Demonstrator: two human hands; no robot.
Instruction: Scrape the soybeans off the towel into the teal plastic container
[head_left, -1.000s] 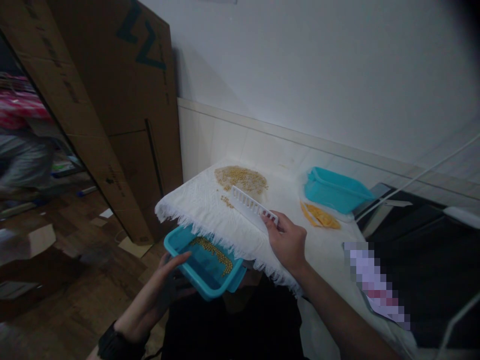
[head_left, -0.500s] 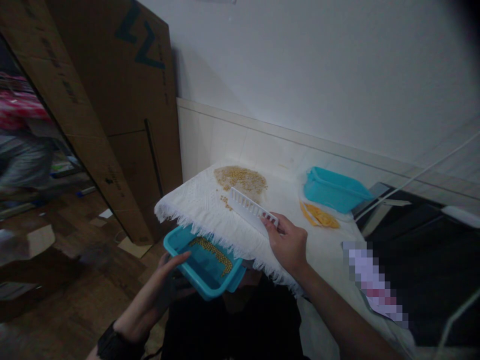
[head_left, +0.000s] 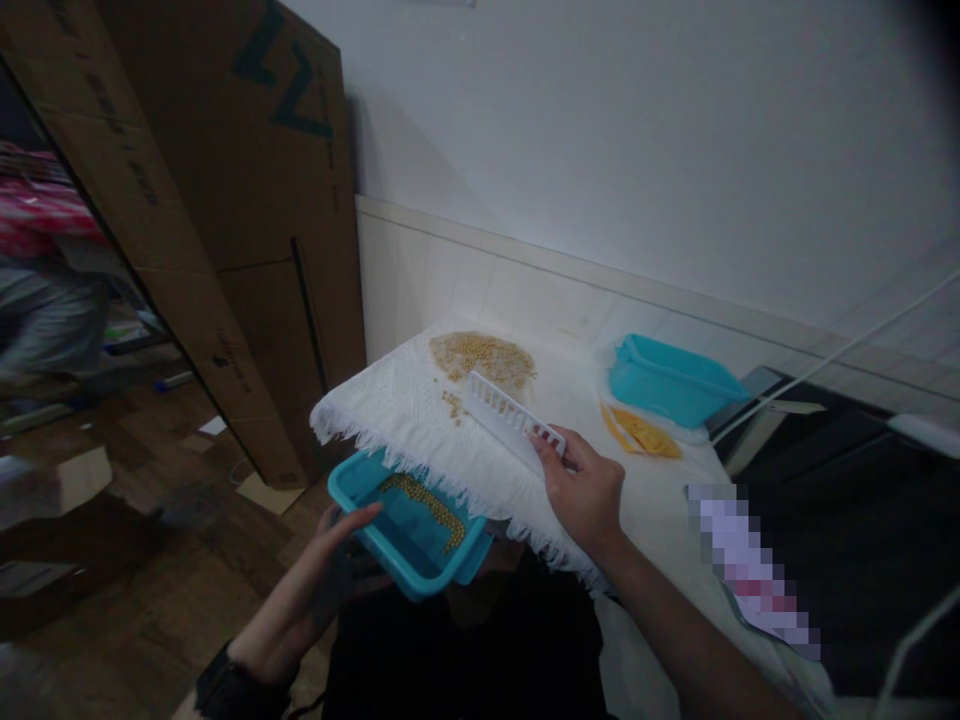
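My left hand point(head_left: 330, 560) grips the near-left rim of a blue plastic bin point(head_left: 409, 578), thumb over the edge, below the table's fringed front. A band of yellow soybeans point(head_left: 431, 505) lies in that bin. In my right hand point(head_left: 581, 485) is a white slotted plastic piece point(head_left: 499, 415), its long side resting on or just above the white cloth point(head_left: 382, 400). Past its far end a pile of soybeans point(head_left: 480, 350) sits on a round, pale patch. A few loose beans point(head_left: 453, 405) are scattered between the pile and the white piece.
A second blue bin point(head_left: 667, 380) stands at the back right, with a yellow packet point(head_left: 641, 432) before it. Further right are a black surface point(head_left: 862, 520) and a white cable point(head_left: 832, 350). A tall cardboard box point(head_left: 247, 200) rises at the left. Behind it, a person's leg point(head_left: 52, 310) shows.
My right hand and the white slotted piece have shifted slightly to the right. The left hand and its bin stay nearly where they were.
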